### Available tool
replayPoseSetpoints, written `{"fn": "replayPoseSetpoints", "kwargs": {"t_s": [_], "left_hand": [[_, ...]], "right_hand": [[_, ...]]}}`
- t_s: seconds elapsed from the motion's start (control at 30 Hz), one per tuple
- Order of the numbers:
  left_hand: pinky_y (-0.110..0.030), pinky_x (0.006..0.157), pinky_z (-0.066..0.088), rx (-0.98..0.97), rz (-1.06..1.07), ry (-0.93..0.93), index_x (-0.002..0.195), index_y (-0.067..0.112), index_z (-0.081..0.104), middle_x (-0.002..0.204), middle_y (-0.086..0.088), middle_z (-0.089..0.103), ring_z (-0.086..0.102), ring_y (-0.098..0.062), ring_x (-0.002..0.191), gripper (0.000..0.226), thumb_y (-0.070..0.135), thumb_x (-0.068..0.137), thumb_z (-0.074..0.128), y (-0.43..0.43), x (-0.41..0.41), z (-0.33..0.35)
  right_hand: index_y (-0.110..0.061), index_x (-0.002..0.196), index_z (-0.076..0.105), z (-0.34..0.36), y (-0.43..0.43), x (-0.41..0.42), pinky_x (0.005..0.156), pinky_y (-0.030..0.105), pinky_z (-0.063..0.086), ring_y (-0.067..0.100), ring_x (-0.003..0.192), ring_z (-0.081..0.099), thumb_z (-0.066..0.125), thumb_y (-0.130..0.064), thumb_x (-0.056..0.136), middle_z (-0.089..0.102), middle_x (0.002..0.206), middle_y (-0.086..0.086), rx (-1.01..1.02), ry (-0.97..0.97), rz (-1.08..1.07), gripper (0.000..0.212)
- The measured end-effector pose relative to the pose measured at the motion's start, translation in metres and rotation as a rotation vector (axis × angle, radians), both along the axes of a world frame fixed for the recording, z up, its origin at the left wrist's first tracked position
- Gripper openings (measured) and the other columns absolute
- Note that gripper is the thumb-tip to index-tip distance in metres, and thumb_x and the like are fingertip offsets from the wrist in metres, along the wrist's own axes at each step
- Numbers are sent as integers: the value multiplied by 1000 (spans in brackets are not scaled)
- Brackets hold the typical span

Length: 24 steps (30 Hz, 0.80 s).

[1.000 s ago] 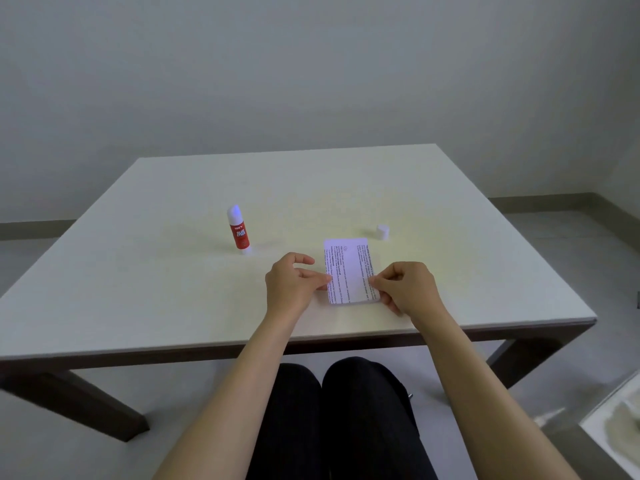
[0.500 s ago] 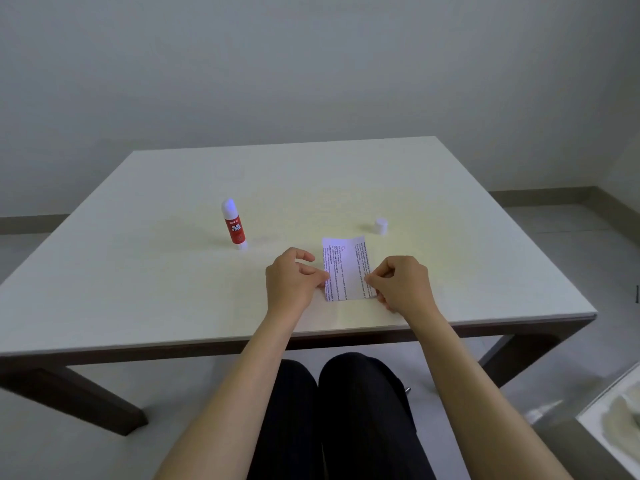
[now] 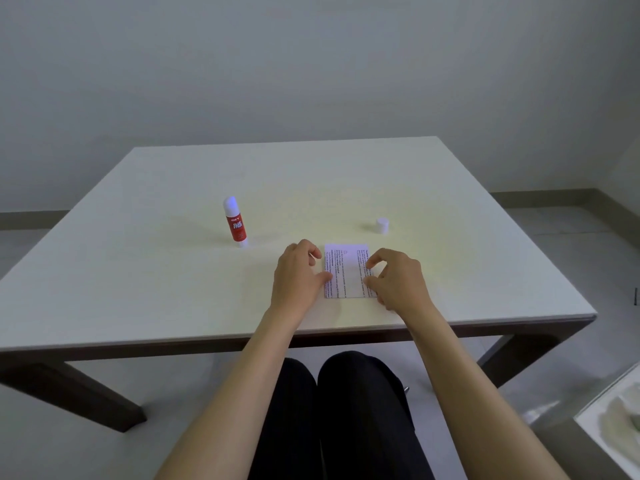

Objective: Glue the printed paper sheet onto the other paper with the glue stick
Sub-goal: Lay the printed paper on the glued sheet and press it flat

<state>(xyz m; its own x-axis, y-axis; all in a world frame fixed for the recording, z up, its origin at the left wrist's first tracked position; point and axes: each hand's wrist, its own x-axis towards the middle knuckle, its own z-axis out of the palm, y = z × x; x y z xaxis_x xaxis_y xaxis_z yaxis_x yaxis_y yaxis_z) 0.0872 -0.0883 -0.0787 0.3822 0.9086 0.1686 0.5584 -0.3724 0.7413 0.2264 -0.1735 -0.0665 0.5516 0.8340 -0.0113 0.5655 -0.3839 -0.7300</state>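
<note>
White printed sheet (image 3: 347,270) is kept flat on the worktop (image 3: 173,289), pinned at its sides by the fingertips of both hands: left (image 3: 299,273), right (image 3: 396,280). Left of it, the uncapped glue stick (image 3: 235,221) is stood upright; its cap (image 3: 382,225) sits beyond, probably parked clear for pressing.

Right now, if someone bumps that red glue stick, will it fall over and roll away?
Probably. The glue stick stands upright, tall and narrow on a small base, so a nudge would likely tip it. Its round body would probably roll on the smooth table. It looks small and light.
</note>
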Motion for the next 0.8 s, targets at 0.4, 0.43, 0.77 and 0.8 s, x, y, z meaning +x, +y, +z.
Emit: {"fn": "replayPoseSetpoints", "kwargs": {"t_s": [0.4, 0.43, 0.77, 0.8], "left_hand": [[-46, 118, -3, 17, -509, 501, 146, 33, 29, 155, 22, 21, 0, -13, 148, 81, 57, 77, 63, 38, -29, 4], [-46, 118, -3, 9, -506, 503, 146, 33, 28, 155, 22, 20, 0, -13, 148, 82, 57, 77, 63, 39, -32, 4], [-45, 117, -8, -150, -472, 513, 146, 35, 28, 155, 24, 20, -3, -5, 147, 80, 41, 78, 70, 53, -67, 13], [-45, 117, -8, -151, -474, 503, 146, 35, 28, 154, 24, 20, -2, -5, 147, 80, 43, 78, 69, 53, -67, 12]], "right_hand": [[-11, 105, 67, 1, 7, -1, 45, 23, 46, 19, 49, 55, 68, -10, 82, 59, 83, 8, -43, -2, 34, 23], [-13, 106, 67, 1, 8, -4, 54, 25, 47, 21, 59, 58, 68, -13, 82, 60, 84, 7, -57, -26, 36, 24], [-24, 117, 60, -11, 16, -57, 64, 27, 35, 24, 93, 63, 62, -39, 85, 67, 105, 2, -75, -262, 32, 35], [-24, 117, 60, -10, 15, -59, 63, 27, 34, 24, 93, 62, 61, -39, 86, 67, 106, 2, -80, -282, 36, 35]]}}
